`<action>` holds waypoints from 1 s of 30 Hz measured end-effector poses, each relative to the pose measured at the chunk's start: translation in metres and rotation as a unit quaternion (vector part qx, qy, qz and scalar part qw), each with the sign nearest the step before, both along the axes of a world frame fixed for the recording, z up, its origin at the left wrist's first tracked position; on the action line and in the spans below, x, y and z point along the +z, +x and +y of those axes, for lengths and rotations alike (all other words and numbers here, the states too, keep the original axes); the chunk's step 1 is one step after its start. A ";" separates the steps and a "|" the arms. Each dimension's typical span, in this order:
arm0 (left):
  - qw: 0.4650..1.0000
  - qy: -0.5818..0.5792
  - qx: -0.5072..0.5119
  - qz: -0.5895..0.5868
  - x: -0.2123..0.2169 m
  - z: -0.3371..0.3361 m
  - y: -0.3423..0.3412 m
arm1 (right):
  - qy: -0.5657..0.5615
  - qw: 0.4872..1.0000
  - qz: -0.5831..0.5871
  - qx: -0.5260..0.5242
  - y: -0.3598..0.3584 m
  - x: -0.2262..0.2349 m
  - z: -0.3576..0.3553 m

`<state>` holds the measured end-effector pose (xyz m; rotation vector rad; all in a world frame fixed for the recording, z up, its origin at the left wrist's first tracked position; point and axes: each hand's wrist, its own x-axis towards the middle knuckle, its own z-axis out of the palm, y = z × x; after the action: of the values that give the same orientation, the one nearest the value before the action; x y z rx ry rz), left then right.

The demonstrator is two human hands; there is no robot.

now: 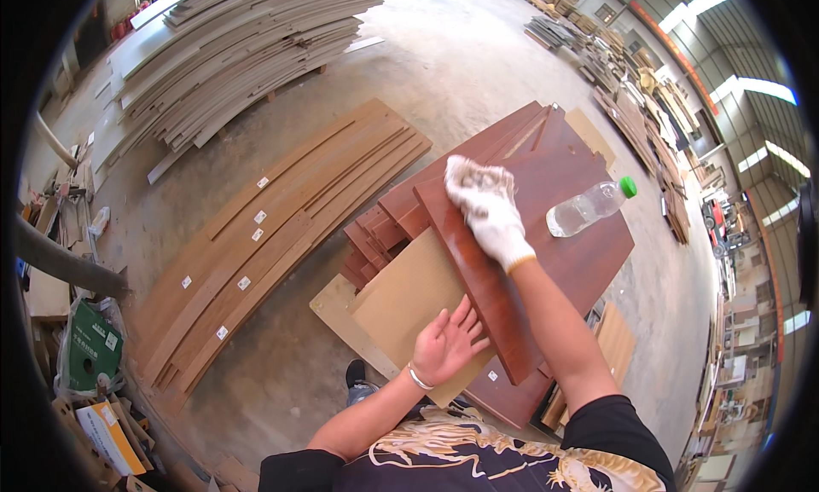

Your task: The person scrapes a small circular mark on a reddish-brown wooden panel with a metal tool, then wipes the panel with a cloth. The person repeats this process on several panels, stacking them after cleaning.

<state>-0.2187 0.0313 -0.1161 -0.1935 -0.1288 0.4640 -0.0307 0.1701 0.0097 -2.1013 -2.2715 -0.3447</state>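
My right hand (497, 232), in a white knit glove, is closed on a crumpled, greyish-white rag (479, 175). It presses the rag against the upper left corner of a reddish-brown wooden panel (554, 257). Bare, with a bracelet at the wrist, my left hand (447, 345) is palm up with its fingers spread, close to the panel's near left edge; whether the fingertips touch it I cannot tell. On the panel, right of the glove, a clear plastic bottle (589, 209) with a green cap lies on its side. Beneath the panel are a tan board (409, 287) and more reddish-brown boards (375, 236).
Long brown planks (281, 228) with small white labels lie to the left. Behind them rises a tall stack of grey boards (247, 57). A green bag (92, 347) and a curved grey pipe (68, 262) are at far left. More boards (636, 130) line the far right.
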 end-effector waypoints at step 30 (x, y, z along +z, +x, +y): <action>1.000 -0.020 0.020 -0.015 -0.022 0.009 -0.005 | 0.005 0.987 0.163 -0.008 -0.086 0.016 -0.255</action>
<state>-0.2242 0.0404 -0.1382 -0.2372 -0.1523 0.5030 -0.1162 -0.0847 0.0256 -1.9966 -2.0618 -0.0080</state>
